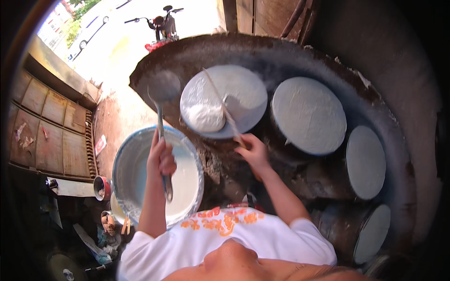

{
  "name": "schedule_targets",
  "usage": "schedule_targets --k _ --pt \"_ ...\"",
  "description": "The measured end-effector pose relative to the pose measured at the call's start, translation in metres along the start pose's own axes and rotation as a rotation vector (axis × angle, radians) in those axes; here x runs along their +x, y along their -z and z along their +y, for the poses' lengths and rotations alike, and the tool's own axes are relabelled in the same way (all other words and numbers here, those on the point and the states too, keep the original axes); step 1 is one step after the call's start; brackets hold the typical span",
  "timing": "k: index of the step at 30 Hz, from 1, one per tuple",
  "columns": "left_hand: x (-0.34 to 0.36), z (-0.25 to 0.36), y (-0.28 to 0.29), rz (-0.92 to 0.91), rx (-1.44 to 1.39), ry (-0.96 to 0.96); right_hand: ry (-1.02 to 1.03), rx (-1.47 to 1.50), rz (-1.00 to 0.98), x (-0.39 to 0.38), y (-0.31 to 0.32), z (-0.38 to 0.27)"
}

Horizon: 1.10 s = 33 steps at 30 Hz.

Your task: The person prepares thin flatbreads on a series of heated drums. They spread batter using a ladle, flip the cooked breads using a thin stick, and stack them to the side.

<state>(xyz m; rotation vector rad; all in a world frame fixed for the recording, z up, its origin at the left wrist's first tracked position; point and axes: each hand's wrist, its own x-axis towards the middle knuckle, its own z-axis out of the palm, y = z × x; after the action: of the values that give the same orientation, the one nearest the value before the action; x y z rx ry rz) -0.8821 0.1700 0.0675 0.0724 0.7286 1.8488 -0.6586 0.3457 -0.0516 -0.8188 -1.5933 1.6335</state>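
My left hand [161, 159] is closed round the long metal handle of a ladle [160, 119], held upright over a large blue-rimmed tub of white batter [183, 182]; the ladle's head is blurred near the counter's left end. My right hand [253, 152] grips a thin wooden stick [218, 93] that slants across the nearest round griddle [248, 84]. On that griddle is a thick white pool of batter [201, 117], left of the stick. Whether the stick touches the batter, I cannot tell.
More round griddles with pale layers [309, 117], [365, 159], [372, 232] line the curved dark counter [281, 51]. A bike [161, 25] stands beyond it. Rusty metal panels [51, 131] are at the left, with a red bowl [102, 187] and clutter near the tub.
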Motion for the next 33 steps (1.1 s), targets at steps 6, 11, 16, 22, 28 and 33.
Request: schedule_targets --k 6,11,16,22,28,33 --pt "-0.024 0.060 0.037 -0.354 -0.771 0.365 -0.320 0.411 0.058 0.028 -0.255 0.078" --pt "-0.049 0.081 0.054 -0.308 -0.568 0.261 -0.363 0.580 0.328 -0.032 -0.237 0.079" --pt "-0.061 0.083 0.056 -0.296 -0.511 0.234 -0.384 0.573 0.494 -0.038 -0.220 0.059" --pt "-0.070 0.074 0.049 -0.160 -0.273 0.161 -0.134 0.295 0.400 -0.023 -0.218 0.055" --pt "-0.062 0.063 0.055 -0.190 -0.050 0.049 -0.466 0.286 0.404 -0.097 -0.128 0.066" --pt "-0.047 0.037 0.029 -0.156 0.050 0.014 -0.529 0.333 0.341 -0.048 -0.061 0.043"
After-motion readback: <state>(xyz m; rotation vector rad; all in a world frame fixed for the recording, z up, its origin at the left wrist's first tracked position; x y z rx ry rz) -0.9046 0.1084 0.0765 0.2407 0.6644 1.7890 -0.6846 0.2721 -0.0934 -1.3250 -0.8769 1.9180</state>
